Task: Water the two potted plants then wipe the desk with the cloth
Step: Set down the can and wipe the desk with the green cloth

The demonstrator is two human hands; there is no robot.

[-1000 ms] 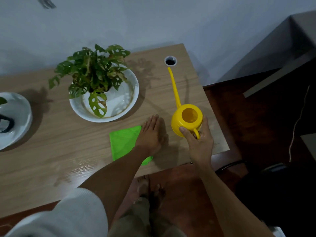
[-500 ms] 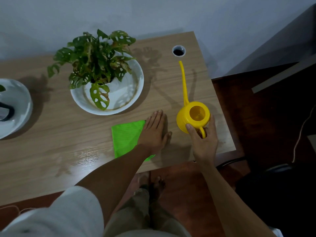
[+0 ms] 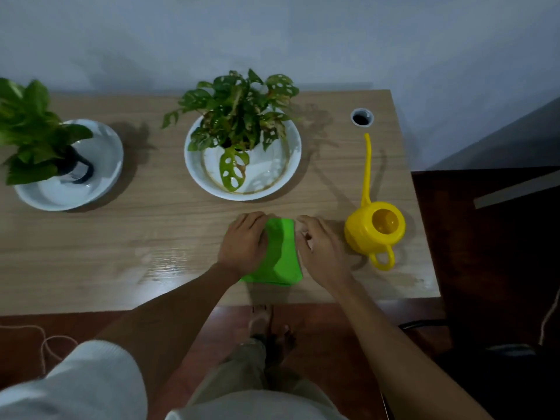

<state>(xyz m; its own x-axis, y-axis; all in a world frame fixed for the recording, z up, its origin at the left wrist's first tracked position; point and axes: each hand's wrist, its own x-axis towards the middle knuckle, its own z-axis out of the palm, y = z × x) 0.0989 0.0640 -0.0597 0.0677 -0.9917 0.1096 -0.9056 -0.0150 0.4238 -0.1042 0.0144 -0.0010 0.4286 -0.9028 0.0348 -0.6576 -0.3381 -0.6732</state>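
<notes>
At the worktop's left edge a leafy green plant in a dark pot (image 3: 45,140) stands in a wide white dish (image 3: 100,177), and near the middle of the back edge a spotted, hole-leaved plant (image 3: 239,113) stands in a second white dish (image 3: 285,168) ringed with a brown water stain. The pale wood-grain worktop (image 3: 121,237) shows a wet sheen toward its front edge. The left hand (image 3: 244,244), which lay flat on the right side of the bright green folded cloth (image 3: 283,256) half a second ago, now rests on its left part with fingers curled over the far edge, pressing rather than clearly gripping it. The right hand (image 3: 319,250) has let go of the yellow plastic long-spouted watering can (image 3: 375,228) and come to the cloth's right edge, fingers loosely bent; whether it pinches the fabric I cannot tell, since the frame is soft there. The can now stands alone by the right edge, spout toward the back corner's round cable hole (image 3: 362,117). Watering looks finished, and wiping seems about to begin.
</notes>
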